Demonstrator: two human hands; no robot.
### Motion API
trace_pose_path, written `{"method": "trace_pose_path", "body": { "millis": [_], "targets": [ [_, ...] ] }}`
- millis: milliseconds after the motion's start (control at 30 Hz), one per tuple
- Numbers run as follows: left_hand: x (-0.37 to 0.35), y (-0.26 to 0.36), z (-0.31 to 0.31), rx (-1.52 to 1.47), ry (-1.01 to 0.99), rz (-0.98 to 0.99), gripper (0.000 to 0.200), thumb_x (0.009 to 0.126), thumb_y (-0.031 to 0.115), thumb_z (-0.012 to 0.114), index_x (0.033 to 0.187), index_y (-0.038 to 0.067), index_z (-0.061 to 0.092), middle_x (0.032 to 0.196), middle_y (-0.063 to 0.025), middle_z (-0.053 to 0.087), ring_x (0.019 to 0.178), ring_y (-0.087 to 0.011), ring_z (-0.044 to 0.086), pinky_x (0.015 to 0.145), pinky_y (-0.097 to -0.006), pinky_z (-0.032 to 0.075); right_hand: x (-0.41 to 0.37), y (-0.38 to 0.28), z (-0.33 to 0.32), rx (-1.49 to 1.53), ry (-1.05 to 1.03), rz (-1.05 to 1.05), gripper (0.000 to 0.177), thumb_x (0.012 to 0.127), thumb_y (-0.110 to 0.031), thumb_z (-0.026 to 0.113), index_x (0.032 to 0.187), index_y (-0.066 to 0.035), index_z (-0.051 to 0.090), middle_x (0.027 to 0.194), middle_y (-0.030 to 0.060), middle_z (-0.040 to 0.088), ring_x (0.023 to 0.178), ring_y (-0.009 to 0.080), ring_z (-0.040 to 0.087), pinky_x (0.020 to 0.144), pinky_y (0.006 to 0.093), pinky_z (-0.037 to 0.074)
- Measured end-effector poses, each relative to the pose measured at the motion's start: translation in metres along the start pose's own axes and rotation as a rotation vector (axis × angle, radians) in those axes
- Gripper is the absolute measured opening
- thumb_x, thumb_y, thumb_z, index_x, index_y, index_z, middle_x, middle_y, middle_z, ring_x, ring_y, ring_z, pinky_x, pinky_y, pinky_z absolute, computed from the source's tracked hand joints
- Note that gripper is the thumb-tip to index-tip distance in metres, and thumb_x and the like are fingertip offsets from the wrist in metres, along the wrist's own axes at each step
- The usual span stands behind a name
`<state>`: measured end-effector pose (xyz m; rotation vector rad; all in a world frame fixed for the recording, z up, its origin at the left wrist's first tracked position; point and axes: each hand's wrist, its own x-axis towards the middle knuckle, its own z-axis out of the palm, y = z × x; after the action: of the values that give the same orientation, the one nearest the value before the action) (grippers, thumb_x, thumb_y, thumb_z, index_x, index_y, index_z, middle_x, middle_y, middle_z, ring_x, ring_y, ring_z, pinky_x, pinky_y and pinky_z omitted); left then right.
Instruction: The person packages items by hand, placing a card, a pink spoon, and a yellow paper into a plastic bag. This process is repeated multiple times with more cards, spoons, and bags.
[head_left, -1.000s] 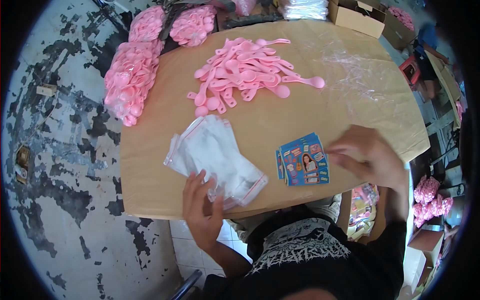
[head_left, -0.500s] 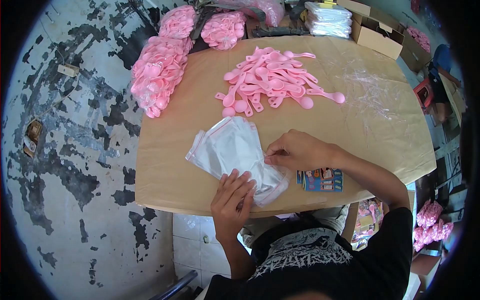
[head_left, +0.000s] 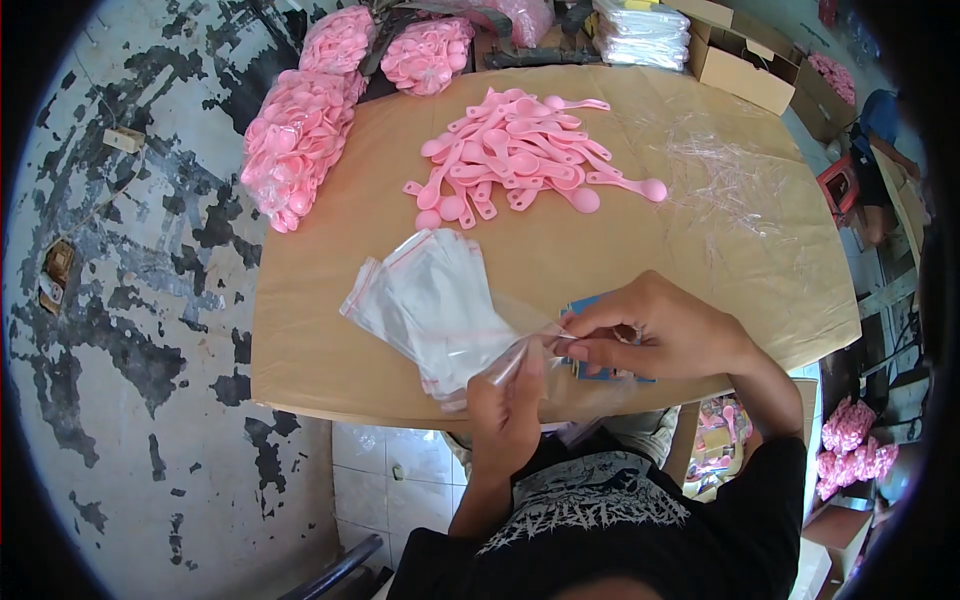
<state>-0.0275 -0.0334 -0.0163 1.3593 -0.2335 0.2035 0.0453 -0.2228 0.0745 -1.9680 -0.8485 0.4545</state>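
Both my hands hold one clear plastic bag (head_left: 530,318) at the near side of the table. My left hand (head_left: 508,405) pinches its left part, and my right hand (head_left: 665,325) grips the edge between thumb and forefinger. Left of them lies a fanned stack of clear plastic bags (head_left: 425,300) with red-lined edges. Partly hidden under my right hand are blue printed cards (head_left: 585,303). Farther back, a loose heap of pink plastic spoons (head_left: 520,150) lies on the brown paper.
Bags packed with pink spoons (head_left: 300,145) stand along the table's left back edge. At the back are a stack of clear packs (head_left: 640,35) and an open cardboard box (head_left: 745,75). Thin clear plastic strips (head_left: 725,175) lie on the right. Another person (head_left: 880,130) is at far right.
My left hand has moved right from the stack and closed on a bag. The right hand has shifted right with the bag's edge, over the cards. The whole view has shifted slightly.
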Motion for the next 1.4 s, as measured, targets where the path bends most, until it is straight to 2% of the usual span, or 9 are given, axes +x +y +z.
{"method": "trace_pose_path", "body": {
  "millis": [167,267,367,467,767,933,1133,1267,1400],
  "targets": [
    [0.029,0.004,0.013,-0.374,0.118,-0.126,0.031,0.102,0.013,0.041,0.119,-0.009,0.051,0.117,-0.0224,0.061,0.11,-0.0296,0.061,0.097,-0.0412,0.048,-0.024,0.071,-0.016,-0.66,0.25,-0.208,0.018,0.085,-0.015,0.069,0.1,-0.004,0.068,0.081,0.0115,0.068,0.07,0.0227,0.065,0.065,0.0329,0.05],
    [0.039,0.005,0.026,-0.343,0.231,-0.118,0.026,0.097,0.009,0.052,0.118,-0.007,0.052,0.106,-0.0198,0.065,0.1,-0.0269,0.065,0.09,-0.0397,0.053,-0.026,0.08,-0.021,-0.155,0.119,0.199,0.022,0.082,-0.018,0.072,0.099,-0.003,0.068,0.082,0.0119,0.068,0.071,0.0246,0.064,0.067,0.034,0.05],
    [0.041,-0.002,0.024,-0.347,0.212,-0.095,0.03,0.095,0.008,0.056,0.122,-0.005,0.051,0.102,-0.0166,0.066,0.095,-0.0256,0.067,0.092,-0.0419,0.054,-0.023,0.069,-0.025,-0.075,0.131,0.32,0.022,0.083,-0.017,0.072,0.097,-0.002,0.068,0.085,0.0137,0.068,0.073,0.0232,0.063,0.066,0.0336,0.049],
    [0.048,-0.01,0.025,-0.344,0.262,-0.019,0.03,0.095,0.008,0.057,0.121,-0.005,0.052,0.101,-0.0146,0.066,0.094,-0.0245,0.066,0.092,-0.0416,0.054,-0.023,0.09,-0.02,-0.218,0.323,-0.036,0.019,0.085,-0.015,0.07,0.098,-0.001,0.069,0.081,0.0143,0.067,0.07,0.0205,0.063,0.063,0.0325,0.049],
    [0.059,-0.009,0.043,-0.526,0.302,-0.048,0.033,0.095,0.008,0.058,0.122,-0.008,0.052,0.113,-0.0197,0.063,0.099,-0.0211,0.064,0.091,-0.0357,0.052,-0.027,0.067,-0.004,0.117,0.417,-0.029,0.018,0.092,-0.014,0.063,0.102,0.0,0.067,0.069,0.005,0.063,0.062,0.0033,0.05,0.055,0.0238,0.045],
    [0.057,-0.014,0.05,-0.519,0.305,-0.102,0.031,0.096,0.01,0.057,0.121,-0.009,0.054,0.113,-0.0166,0.064,0.097,-0.0141,0.063,0.082,-0.0267,0.051,-0.021,0.06,-0.001,0.063,0.344,-0.004,0.015,0.092,-0.012,0.063,0.1,0.0,0.068,0.072,0.0053,0.065,0.065,0.0046,0.052,0.059,0.025,0.047],
    [0.052,-0.021,0.046,-0.29,0.0,-0.193,0.028,0.095,0.01,0.059,0.119,-0.004,0.059,0.105,-0.0055,0.066,0.09,-0.0089,0.061,0.079,-0.0234,0.05,-0.023,0.061,0.004,0.168,0.371,-0.035,0.015,0.09,-0.012,0.065,0.097,0.001,0.068,0.075,0.0045,0.065,0.069,0.0052,0.054,0.064,0.0263,0.047],
    [0.049,-0.018,0.062,-0.316,-0.063,-0.095,0.038,0.094,0.012,0.061,0.128,-0.002,0.051,0.116,-0.0086,0.061,0.101,-0.0109,0.057,0.084,-0.0242,0.049,-0.021,0.068,0.015,0.322,0.473,-0.11,0.016,0.09,-0.015,0.067,0.097,0.0,0.067,0.077,0.0018,0.065,0.07,0.0044,0.053,0.062,0.0257,0.045],
    [0.048,-0.025,0.061,-0.466,-0.007,0.005,0.048,0.095,0.016,0.057,0.136,-0.002,0.039,0.137,-0.018,0.048,0.124,-0.0224,0.048,0.105,-0.0365,0.037,-0.03,0.07,0.005,0.346,0.278,0.048,0.018,0.089,-0.018,0.068,0.094,-0.001,0.066,0.08,-0.0006,0.064,0.073,0.0033,0.053,0.063,0.0243,0.045]
  ]
}}
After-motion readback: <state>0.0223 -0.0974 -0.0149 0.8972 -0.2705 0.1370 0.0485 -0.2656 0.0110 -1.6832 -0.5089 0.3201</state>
